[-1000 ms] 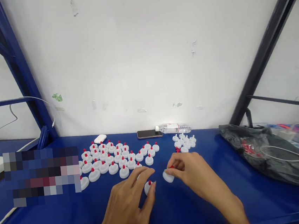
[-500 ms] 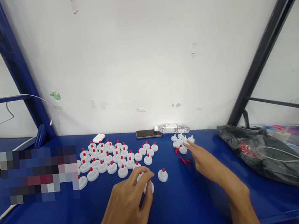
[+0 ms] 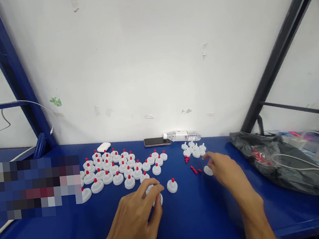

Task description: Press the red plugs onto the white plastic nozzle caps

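Observation:
My left hand (image 3: 135,215) is closed in a pinch at the top of a white round cap (image 3: 161,199), whose upper part the fingers hide. Another white cap shows partly behind those fingers. Just right of them stands a white cap with a red tip (image 3: 172,186). On the right, my right hand (image 3: 229,173) has its fingers closed on a white nozzle cap (image 3: 208,170), partly covered by the fingers. Beyond that hand is a small cluster of white nozzle caps (image 3: 196,153) without red tips. Several small red tips (image 3: 194,170) lie left of the right hand.
Many red-tipped white caps (image 3: 118,178) stand grouped on the blue table (image 3: 186,222). Along the wall lie a phone (image 3: 157,142), a clear bottle (image 3: 181,135) and a white case (image 3: 104,147). A dark plastic bag (image 3: 289,176) with items and a cable occupies the right.
My right hand has drawn a white nozzle cap away from the cluster, toward me and slightly right. The left hand keeps its pinch in nearly the same place. The view has shifted slightly.

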